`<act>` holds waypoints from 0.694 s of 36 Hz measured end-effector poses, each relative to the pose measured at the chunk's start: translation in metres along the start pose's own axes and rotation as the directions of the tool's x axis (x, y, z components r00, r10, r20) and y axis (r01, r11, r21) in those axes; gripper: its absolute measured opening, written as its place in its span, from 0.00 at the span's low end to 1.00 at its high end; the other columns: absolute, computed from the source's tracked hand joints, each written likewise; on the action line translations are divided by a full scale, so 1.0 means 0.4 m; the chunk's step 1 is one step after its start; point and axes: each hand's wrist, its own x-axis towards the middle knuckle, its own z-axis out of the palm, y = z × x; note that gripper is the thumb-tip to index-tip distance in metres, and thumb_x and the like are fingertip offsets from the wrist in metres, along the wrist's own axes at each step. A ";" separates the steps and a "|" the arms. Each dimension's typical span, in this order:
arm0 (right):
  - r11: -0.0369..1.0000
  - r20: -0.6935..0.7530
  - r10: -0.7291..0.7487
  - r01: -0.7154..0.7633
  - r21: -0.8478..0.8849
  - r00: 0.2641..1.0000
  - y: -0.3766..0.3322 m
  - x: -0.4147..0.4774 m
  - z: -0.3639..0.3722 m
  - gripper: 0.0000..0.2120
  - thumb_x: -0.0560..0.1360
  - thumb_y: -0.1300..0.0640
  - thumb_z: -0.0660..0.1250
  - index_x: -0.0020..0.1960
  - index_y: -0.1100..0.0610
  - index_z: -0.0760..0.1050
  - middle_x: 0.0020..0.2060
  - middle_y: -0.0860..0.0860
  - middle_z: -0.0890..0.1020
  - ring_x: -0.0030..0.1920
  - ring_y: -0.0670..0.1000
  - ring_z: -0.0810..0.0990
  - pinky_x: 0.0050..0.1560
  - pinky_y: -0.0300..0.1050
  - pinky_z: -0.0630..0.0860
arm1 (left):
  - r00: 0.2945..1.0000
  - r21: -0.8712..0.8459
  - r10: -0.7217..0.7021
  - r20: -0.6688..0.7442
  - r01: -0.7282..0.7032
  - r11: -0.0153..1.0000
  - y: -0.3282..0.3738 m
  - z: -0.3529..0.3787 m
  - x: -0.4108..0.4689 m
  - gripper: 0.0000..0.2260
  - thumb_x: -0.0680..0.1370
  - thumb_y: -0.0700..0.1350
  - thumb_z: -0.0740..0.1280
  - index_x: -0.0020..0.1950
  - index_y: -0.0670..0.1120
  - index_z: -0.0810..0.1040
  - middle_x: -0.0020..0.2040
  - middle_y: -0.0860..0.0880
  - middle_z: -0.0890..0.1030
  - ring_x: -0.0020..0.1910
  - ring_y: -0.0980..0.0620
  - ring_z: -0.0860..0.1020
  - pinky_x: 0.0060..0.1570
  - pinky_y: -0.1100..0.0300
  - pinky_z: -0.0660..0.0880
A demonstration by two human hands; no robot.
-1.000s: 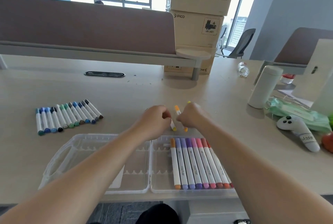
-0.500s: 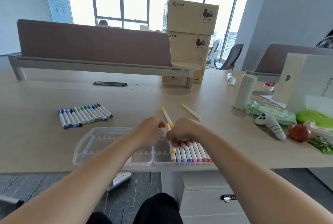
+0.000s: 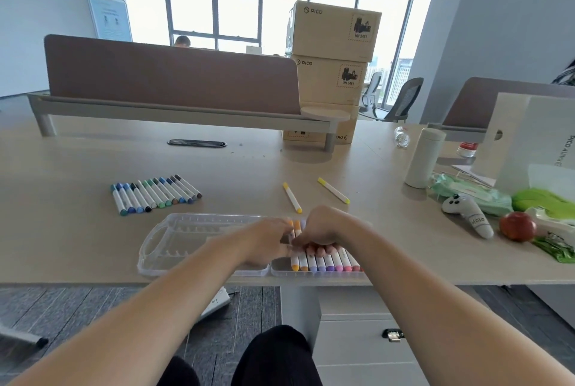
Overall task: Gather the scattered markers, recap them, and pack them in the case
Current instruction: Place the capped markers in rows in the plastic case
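Over the clear case's [image 3: 161, 249] right half, both hands press an orange marker [image 3: 295, 231] lengthwise beside the packed row [image 3: 329, 263]. Left hand [image 3: 267, 242] seems to pinch it; right hand [image 3: 323, 227] curls its fingers onto the row.

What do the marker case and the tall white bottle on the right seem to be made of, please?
The marker case looks like clear, glossy moulded plastic: the desk shows through its walls and ribbed slots. The tall white bottle has a matte, evenly off-white surface with no glare; it could be coated metal or plastic, and the view does not settle which.
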 end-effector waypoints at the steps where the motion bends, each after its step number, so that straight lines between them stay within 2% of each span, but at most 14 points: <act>1: 0.999 0.005 0.002 -0.002 -0.035 1.000 -0.002 0.004 -0.001 0.21 0.80 0.52 0.63 0.29 0.57 0.70 0.24 0.52 0.72 0.21 0.48 0.66 0.22 0.36 0.62 | 1.000 0.007 0.011 -0.005 -0.011 1.000 -0.003 0.003 0.003 0.17 0.77 0.59 0.66 0.56 0.47 0.77 0.58 0.52 0.76 0.57 0.51 0.74 0.62 0.50 0.71; 8: 0.995 0.115 0.054 -0.044 -0.087 0.992 -0.009 0.030 -0.014 0.22 0.81 0.52 0.61 0.30 0.57 0.66 0.16 0.48 0.68 0.15 0.46 0.63 0.19 0.31 0.59 | 1.000 0.005 0.011 0.016 -0.011 1.000 -0.001 0.004 0.015 0.15 0.75 0.60 0.67 0.52 0.49 0.78 0.56 0.52 0.78 0.56 0.51 0.76 0.61 0.52 0.72; 12: 0.997 0.112 0.016 -0.007 -0.081 0.994 -0.006 0.036 -0.021 0.20 0.79 0.55 0.64 0.29 0.57 0.67 0.16 0.48 0.68 0.14 0.45 0.63 0.19 0.30 0.58 | 0.998 -0.028 -0.033 0.047 0.034 0.999 0.001 -0.010 0.026 0.18 0.73 0.60 0.70 0.57 0.50 0.80 0.56 0.52 0.80 0.55 0.51 0.78 0.60 0.50 0.74; 16: 0.999 0.005 -0.027 0.027 -0.018 1.000 0.015 0.062 -0.030 0.20 0.79 0.52 0.64 0.29 0.58 0.70 0.23 0.52 0.72 0.19 0.48 0.65 0.23 0.35 0.62 | 0.994 -0.062 -0.107 0.000 0.107 0.992 -0.009 -0.035 0.047 0.18 0.78 0.53 0.68 0.66 0.50 0.77 0.61 0.46 0.80 0.49 0.47 0.81 0.53 0.51 0.78; 18: 0.999 -0.074 -0.026 0.028 0.036 0.997 0.023 0.083 -0.036 0.21 0.78 0.50 0.65 0.30 0.58 0.71 0.26 0.54 0.73 0.24 0.51 0.68 0.28 0.39 0.65 | 0.985 -0.135 -0.128 -0.114 0.113 0.984 -0.020 -0.044 0.055 0.17 0.79 0.51 0.67 0.68 0.50 0.76 0.64 0.46 0.79 0.57 0.47 0.79 0.55 0.55 0.75; 20: 0.997 -0.128 -0.012 0.021 0.077 0.992 0.029 0.104 -0.043 0.22 0.77 0.48 0.66 0.29 0.58 0.71 0.24 0.54 0.73 0.25 0.52 0.68 0.29 0.40 0.65 | 0.970 -0.174 -0.130 -0.204 0.095 0.980 -0.031 -0.047 0.067 0.15 0.80 0.49 0.66 0.66 0.47 0.78 0.63 0.47 0.79 0.60 0.49 0.77 0.55 0.59 0.70; 22: 0.995 -0.197 0.023 -0.004 0.096 0.980 0.034 0.136 -0.051 0.20 0.77 0.49 0.67 0.32 0.60 0.73 0.21 0.52 0.73 0.23 0.51 0.69 0.27 0.39 0.66 | 0.958 -0.198 -0.135 -0.254 0.086 0.976 -0.038 -0.052 0.083 0.12 0.80 0.46 0.66 0.62 0.45 0.80 0.59 0.47 0.81 0.57 0.50 0.78 0.54 0.59 0.71; 24: 0.994 -0.315 0.020 0.016 0.109 0.949 0.040 0.181 -0.057 0.15 0.76 0.51 0.68 0.35 0.60 0.75 0.26 0.53 0.77 0.25 0.51 0.73 0.30 0.40 0.73 | 0.947 -0.227 -0.155 -0.281 0.091 0.970 -0.044 -0.057 0.104 0.09 0.80 0.45 0.65 0.58 0.46 0.81 0.55 0.48 0.83 0.54 0.49 0.79 0.54 0.57 0.74; 25: 0.991 -0.346 0.016 0.032 0.131 0.938 0.042 0.204 -0.060 0.14 0.74 0.51 0.69 0.35 0.59 0.74 0.30 0.54 0.78 0.29 0.53 0.75 0.36 0.43 0.78 | 0.943 -0.242 -0.163 -0.289 0.093 0.966 -0.048 -0.059 0.116 0.09 0.80 0.45 0.65 0.57 0.46 0.81 0.54 0.48 0.83 0.53 0.50 0.79 0.54 0.56 0.74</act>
